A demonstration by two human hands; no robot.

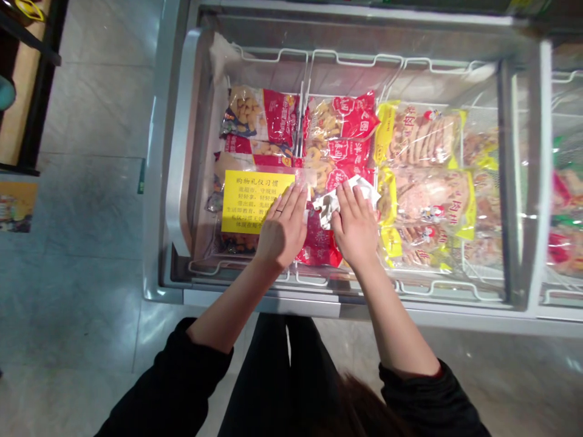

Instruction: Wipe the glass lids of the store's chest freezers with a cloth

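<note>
A clear glass lid (pixel 437 85) covers a chest freezer, with a yellow sign (pixel 248 203) printed in dark characters lying flat on it. My left hand (pixel 286 224) rests palm down on the glass and covers the sign's right edge, fingers stretched out, a thin ring on one. Just right of it, my right hand (pixel 357 227) presses a crumpled white paper tissue (pixel 325 209) against the lid, keeping it under the fingers. Part of the tissue shows beyond the fingertips and left of the thumb.
Beneath the glass, white wire baskets (pixel 355 59) hold red bags (pixel 280 115) and yellow-edged bags of meat (pixel 423 136). The lid's curved grey handle (pixel 180 145) is at the left. Grey floor tiles (pixel 91 243) and a shelf edge (pixel 27 103) lie further left.
</note>
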